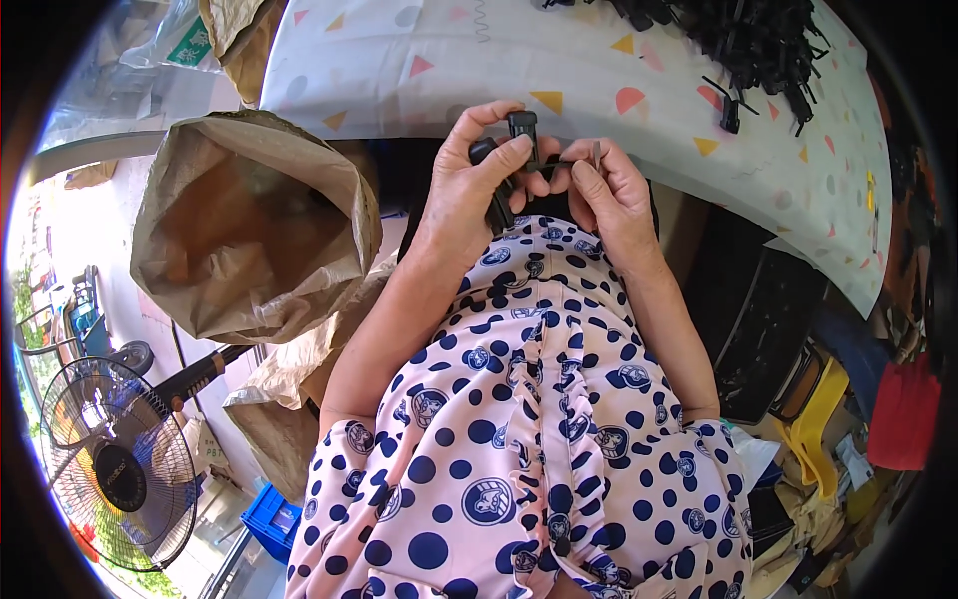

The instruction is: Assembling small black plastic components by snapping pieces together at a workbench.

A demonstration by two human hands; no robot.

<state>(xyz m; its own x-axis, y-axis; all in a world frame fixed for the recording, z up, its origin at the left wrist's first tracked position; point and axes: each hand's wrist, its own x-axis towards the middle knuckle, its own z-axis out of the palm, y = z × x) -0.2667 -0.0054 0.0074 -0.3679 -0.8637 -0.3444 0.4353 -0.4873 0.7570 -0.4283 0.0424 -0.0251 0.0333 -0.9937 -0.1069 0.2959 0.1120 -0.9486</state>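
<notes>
My left hand (467, 190) is closed around small black plastic parts (523, 126), held upright between thumb and fingers just off the near edge of the table. More black plastic shows under its thumb and below the palm. Close by on the right, my right hand (614, 200) pinches a thin narrow piece (597, 152) between thumb and forefinger; its exact kind is too small to tell. A dark strand runs between the two hands. On the table's far right lies a heap of similar black plastic parts (743, 50) with short leads.
A patterned cloth covers the table (379, 95). To the left stands an open brown paper sack (344, 190), its top rolled out. A standing fan (120, 469) is at the lower left, near a blue crate (271, 521). Yellow plastic (823, 429) and a red cloth (903, 414) lie right.
</notes>
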